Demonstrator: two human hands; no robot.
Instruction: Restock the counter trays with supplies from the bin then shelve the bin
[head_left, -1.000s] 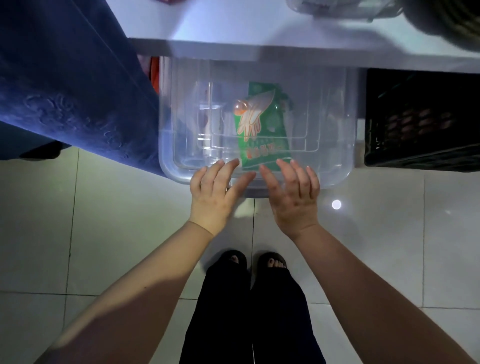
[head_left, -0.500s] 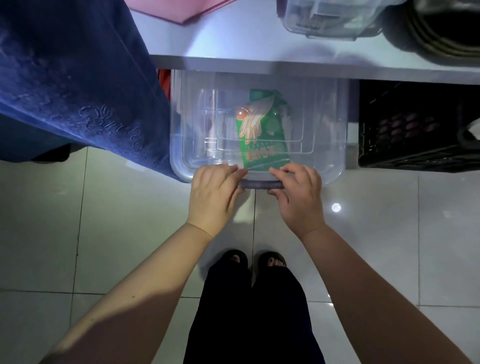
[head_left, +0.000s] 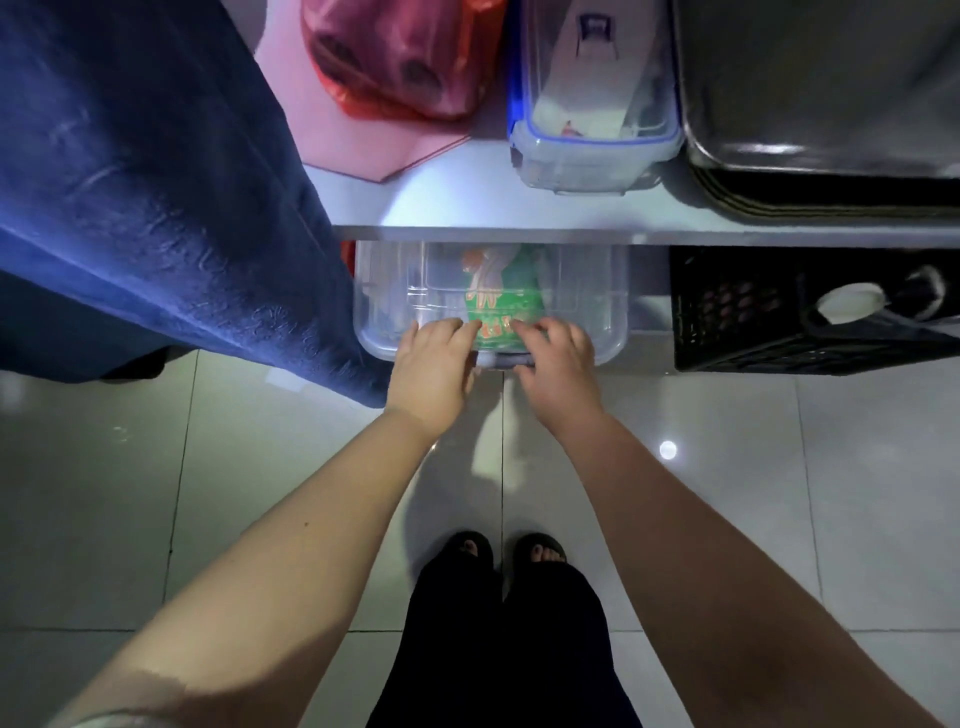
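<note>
Bin (head_left: 582, 312): clear plastic, lidded, on the floor under the worktop (head_left: 467, 208), most of it tucked beneath the front edge, near end showing. Inside: one green packet (head_left: 501, 306); nothing else can be made out.
Left hand (head_left: 431, 366): on the bin's near rim, fingers curled over the edge beside the grey handle (head_left: 501, 359).
Right hand (head_left: 558, 369): on the same rim, just right of the left hand, fingers bent over the lid edge, grasping it.
Left of bin: blue cloth (head_left: 156, 208) hanging down, touching the bin's side.
Right of bin: black crate (head_left: 753, 322), near but apart.
Above bin, on worktop: red bag (head_left: 400, 57), small clear box (head_left: 592, 104), metal tray (head_left: 821, 104).
Progress, as judged: the shelving step is in hand and nearly finished; whether the counter trays were restocked cannot be told here.
</note>
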